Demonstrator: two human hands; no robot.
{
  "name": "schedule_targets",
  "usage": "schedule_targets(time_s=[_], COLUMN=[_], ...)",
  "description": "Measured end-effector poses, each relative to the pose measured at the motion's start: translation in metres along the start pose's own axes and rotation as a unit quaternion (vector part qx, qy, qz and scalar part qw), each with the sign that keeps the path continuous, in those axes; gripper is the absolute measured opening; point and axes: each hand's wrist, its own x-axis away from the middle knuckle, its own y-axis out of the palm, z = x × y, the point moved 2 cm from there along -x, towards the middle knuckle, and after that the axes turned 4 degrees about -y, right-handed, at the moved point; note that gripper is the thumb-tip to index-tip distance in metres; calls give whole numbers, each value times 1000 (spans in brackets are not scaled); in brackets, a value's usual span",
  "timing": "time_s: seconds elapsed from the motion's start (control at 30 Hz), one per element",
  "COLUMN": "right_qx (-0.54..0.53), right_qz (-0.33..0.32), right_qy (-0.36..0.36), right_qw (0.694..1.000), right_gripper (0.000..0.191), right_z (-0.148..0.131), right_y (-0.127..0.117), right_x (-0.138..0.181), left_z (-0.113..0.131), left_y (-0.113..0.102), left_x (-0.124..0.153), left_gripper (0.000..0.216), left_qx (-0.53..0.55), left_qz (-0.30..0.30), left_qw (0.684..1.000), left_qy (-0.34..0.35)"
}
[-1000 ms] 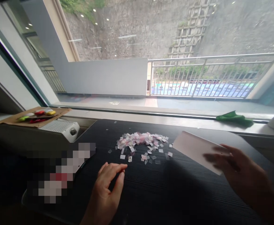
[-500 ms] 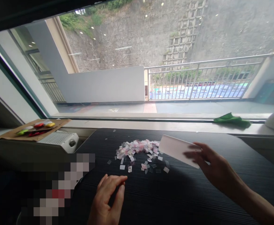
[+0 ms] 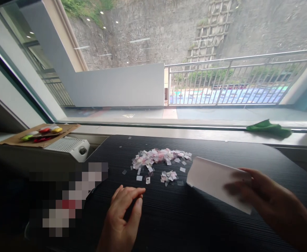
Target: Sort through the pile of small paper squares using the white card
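In my right hand is a pale, translucent flat sheet, pinched by its right end and tilted, with the fingers showing dimly through it. Its left edge is low, close to the table surface, just right of a small cluster of cut paper pieces. Behind that cluster spreads a larger pile of small white and pinkish paper pieces. My left hand hovers at the front with bent fingers, thumb and index apart, and nothing visible in it. Several single pieces lie between it and the pile.
The dark table ends at a window sill, where a green cloth lies to the right. At left stand a white radiator and a cardboard sheet with colourful items. A pixelated area covers the left table edge.
My right hand has moved right and nearer with the sheet. Pieces in front of the pile are now gathered in a tighter cluster. The left hand keeps its pose; the view has shifted slightly.
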Motion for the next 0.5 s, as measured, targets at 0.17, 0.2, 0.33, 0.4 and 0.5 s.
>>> schedule_targets(time_s=[0.17, 0.2, 0.33, 0.4, 0.5], right_qx=[-19, -21, -35, -44, -37], right_qz=[-58, -84, -106, -106, -128], right_qy=[6, 9, 16, 13, 2], right_qw=[998, 996, 994, 993, 991], right_gripper=[41, 39, 39, 39, 37], right_z=[3, 2, -3, -6, -5], right_y=[7, 10, 22, 24, 24], right_x=[-1, 0, 8, 6, -6], left_z=[4, 4, 8, 11, 14], left_y=[-1, -1, -3, -4, -4], left_x=[-2, -2, -4, -5, -6], left_gripper=[18, 19, 18, 17, 18], left_qx=[-2, -2, 7, 14, 24], left_qz=[10, 10, 21, 28, 34], left_qw=[1000, 1000, 1000, 1000, 999], left_qy=[-2, -3, 1, 3, 3])
